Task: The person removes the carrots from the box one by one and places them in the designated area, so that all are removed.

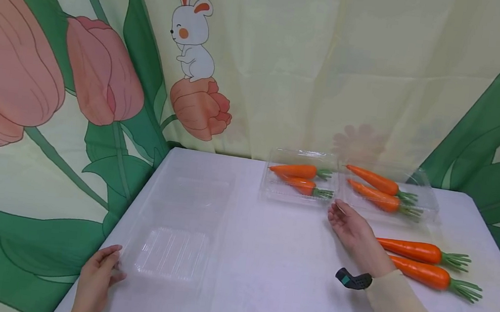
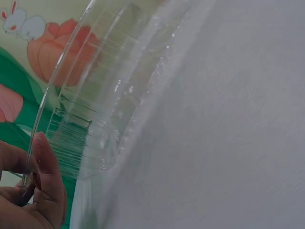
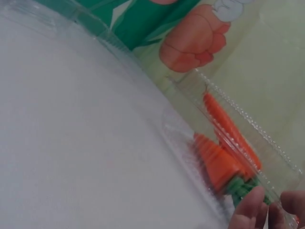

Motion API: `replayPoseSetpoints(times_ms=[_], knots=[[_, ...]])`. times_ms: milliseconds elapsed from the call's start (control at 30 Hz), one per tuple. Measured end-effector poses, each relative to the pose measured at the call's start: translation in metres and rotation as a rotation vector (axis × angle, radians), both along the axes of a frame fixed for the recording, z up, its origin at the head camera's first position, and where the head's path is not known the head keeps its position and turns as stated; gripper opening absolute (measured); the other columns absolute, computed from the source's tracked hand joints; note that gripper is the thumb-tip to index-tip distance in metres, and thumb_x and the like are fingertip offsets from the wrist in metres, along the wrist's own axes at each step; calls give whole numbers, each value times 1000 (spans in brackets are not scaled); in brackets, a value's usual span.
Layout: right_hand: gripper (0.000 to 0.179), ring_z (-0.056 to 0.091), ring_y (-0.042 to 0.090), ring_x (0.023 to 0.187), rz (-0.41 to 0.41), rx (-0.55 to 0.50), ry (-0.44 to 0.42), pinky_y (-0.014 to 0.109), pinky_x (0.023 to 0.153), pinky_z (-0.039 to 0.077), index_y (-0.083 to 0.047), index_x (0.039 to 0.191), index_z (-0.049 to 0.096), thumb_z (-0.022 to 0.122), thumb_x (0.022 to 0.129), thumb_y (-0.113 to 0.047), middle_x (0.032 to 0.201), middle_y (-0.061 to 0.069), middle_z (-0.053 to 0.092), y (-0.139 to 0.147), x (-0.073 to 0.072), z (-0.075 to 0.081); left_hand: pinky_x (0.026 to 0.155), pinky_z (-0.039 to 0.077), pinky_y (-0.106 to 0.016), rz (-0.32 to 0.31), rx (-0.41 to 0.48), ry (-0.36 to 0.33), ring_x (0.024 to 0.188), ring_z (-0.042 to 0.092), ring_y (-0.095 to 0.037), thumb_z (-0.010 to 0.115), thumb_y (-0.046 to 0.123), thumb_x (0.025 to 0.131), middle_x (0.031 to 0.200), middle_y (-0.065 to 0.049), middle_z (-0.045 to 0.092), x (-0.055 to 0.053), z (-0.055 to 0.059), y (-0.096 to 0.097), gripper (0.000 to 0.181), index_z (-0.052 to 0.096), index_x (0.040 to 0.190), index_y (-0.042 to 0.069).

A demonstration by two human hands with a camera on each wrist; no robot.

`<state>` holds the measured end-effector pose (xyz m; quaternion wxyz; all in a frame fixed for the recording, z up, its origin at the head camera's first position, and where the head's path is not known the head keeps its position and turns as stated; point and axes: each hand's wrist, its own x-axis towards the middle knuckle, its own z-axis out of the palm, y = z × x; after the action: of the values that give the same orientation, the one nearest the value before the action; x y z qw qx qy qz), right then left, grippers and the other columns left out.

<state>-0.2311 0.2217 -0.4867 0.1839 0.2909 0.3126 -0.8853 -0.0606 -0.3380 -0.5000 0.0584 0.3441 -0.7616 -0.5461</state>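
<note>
At the table's left edge my left hand (image 1: 97,280) pinches the rim of a clear plastic container (image 1: 171,252) between thumb and fingers. Its ribbed base faces up at me in the head view, and the rim runs between the fingertips in the left wrist view. My right hand (image 1: 356,233) reaches to the near right corner of a clear box (image 1: 269,191) holding two carrots (image 1: 296,171). Its fingers are loosely bent, with a gap between thumb and finger (image 3: 250,207) beside the box rim. A second clear box (image 1: 429,208) with two carrots (image 1: 377,181) stands just right of it.
Two larger loose carrots (image 1: 423,252) with green tops lie on the white table (image 1: 274,270), partly behind the right forearm. A printed curtain (image 1: 285,78) with tulips and a rabbit hangs close behind the table. Both carrot boxes stand near the back edge.
</note>
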Motion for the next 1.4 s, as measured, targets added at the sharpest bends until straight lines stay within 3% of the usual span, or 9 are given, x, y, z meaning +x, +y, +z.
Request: replayPoseSetpoints(times_ms=[133,300,600,767,933,1267,1400], knots=[[41,47,8,129,-3,4,-3,21,104,51,-25,143,47,62,104,-24,141,-5,48,-2,0,3,65,60,-23,10,11,39,89,52,-12,47,20,109,105,2,57,-12,3,-13,41,46,145,0],[38,52,9,122,37,78,19,20,99,54,-22,142,44,57,107,-25,140,-2,48,-4,3,4,64,58,-22,-6,-13,51,87,48,-13,45,21,110,105,0,54,-27,6,-27,43,46,147,-2],[37,62,10,105,122,159,43,19,97,55,-20,140,41,58,107,-23,123,0,57,-3,19,3,61,59,-22,-7,38,93,73,51,-7,49,22,109,96,5,55,-59,16,-48,31,52,135,4],[36,65,10,99,216,217,120,19,96,55,-16,139,41,57,108,-22,114,0,66,-4,39,-1,60,59,-23,-20,-1,63,69,52,-8,50,25,109,94,0,52,-74,18,-56,36,51,137,2],[29,67,10,98,287,284,178,20,94,56,-13,133,42,55,108,-22,112,1,70,-5,62,-6,59,59,-23,-5,1,63,75,50,-9,51,24,108,93,0,49,-87,18,-56,33,54,134,4],[6,69,9,93,359,342,234,24,89,59,-11,112,51,53,108,-15,103,1,71,4,114,-14,57,58,-21,44,89,100,66,53,-5,55,24,107,95,6,54,-102,15,-52,28,59,131,10],[2,70,9,93,413,390,267,25,87,60,-12,109,51,52,107,-13,101,0,70,9,136,-17,57,58,-21,42,63,106,67,53,-4,55,21,106,93,9,56,-104,16,-48,28,59,131,7]])
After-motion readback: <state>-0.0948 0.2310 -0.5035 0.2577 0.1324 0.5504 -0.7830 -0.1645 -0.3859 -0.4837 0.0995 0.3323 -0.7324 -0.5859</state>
